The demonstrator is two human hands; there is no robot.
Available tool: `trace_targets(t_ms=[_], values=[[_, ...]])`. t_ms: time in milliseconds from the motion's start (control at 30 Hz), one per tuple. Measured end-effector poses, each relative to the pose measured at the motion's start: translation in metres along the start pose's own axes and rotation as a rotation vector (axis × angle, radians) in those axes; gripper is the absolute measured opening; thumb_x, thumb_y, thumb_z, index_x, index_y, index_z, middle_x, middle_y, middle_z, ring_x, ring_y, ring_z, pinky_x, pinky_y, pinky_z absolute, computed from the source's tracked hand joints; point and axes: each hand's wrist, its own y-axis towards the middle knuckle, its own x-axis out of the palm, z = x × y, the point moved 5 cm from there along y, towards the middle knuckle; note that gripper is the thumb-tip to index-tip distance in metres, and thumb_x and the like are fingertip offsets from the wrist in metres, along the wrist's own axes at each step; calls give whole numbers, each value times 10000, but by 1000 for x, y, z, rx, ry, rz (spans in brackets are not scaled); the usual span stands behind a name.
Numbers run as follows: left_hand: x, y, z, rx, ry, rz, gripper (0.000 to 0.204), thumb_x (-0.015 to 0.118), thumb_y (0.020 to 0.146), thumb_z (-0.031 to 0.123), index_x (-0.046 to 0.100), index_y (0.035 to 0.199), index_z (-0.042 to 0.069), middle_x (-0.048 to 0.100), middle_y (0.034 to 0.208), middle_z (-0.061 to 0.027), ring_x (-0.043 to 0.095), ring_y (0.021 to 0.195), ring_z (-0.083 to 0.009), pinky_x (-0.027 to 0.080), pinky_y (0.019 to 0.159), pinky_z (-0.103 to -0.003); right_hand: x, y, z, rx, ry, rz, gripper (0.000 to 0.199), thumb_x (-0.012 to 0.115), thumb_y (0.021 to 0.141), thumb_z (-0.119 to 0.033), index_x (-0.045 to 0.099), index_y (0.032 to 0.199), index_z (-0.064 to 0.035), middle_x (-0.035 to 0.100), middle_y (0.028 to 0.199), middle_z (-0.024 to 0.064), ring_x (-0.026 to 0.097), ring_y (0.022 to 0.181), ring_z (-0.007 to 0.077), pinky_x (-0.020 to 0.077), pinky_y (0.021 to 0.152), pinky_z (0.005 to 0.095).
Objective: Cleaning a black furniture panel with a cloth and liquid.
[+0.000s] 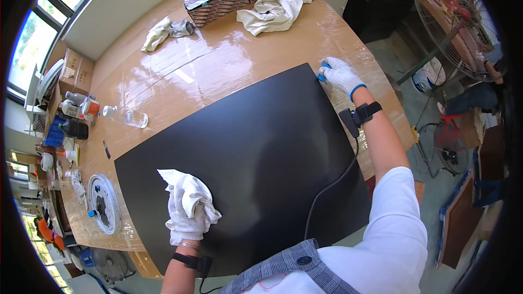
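Black panel [245, 130] is laid flat on the film-covered brown surface [215, 65], its near edge overhanging. White cloth [188, 188] is held bunched in the gloved left hand [186, 223], above the panel's near-left part; finger detail is hidden by the folds. By the gloved right hand [340, 75], a small blue piece [322, 78] is gripped between curled fingers, just beside the panel's far right corner; contact with the panel cannot be determined. The hands are well apart. A clear bottle [133, 118] is seen lying beyond the panel's left side; a round lid [114, 207] is placed left of the panel.
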Motion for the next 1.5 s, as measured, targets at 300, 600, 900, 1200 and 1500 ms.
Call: trace_targets(t_ms=[300, 600, 900, 1200, 1500], values=[[3, -10, -15, -19, 67, -37, 629, 640, 837, 351, 403, 1362, 97, 490, 1272, -177, 511, 1162, -358, 411, 1000, -439, 8, -25, 13, -84, 138, 159, 333, 593, 878, -227, 603, 1147, -31, 624, 1152, 193, 572, 1111, 343, 449, 954, 381], [8, -10, -11, -30, 41, -66, 604, 650, 832, 242, 392, 1348, 64, 434, 1307, -192, 434, 1230, -372, 340, 1054, -459, 12, -43, 28, -21, 218, 320, 331, 586, 874, -242, 593, 1120, -22, 626, 1111, 198, 579, 1069, 356, 456, 919, 402], [3, -11, -10, -16, 60, -42, 594, 667, 823, 243, 399, 1324, 72, 453, 1276, -195, 444, 1211, -380, 357, 1043, -460, -2, -116, 29, 5, 89, -27, 315, 579, 874, -254, 596, 1100, -36, 630, 1084, 193, 572, 1061, 367, 459, 904, 410], [4, -13, -14, -27, 74, -70, 576, 599, 887, 284, 387, 1366, 41, 431, 1321, -198, 397, 1272, -371, 314, 1075, -440, -1, -158, 40, -36, 76, 2, 331, 562, 881, -206, 572, 1162, -31, 623, 1097, 191, 593, 1042, 336, 461, 898, 386], [8, -12, -13, 5, -4, -30, 580, 637, 860, 240, 397, 1344, 31, 434, 1318, -202, 410, 1259, -374, 315, 1074, -454, 8, -165, 54, 7, 204, 186, 321, 568, 873, -238, 579, 1118, -31, 611, 1124, 217, 571, 1060, 376, 455, 916, 424]])
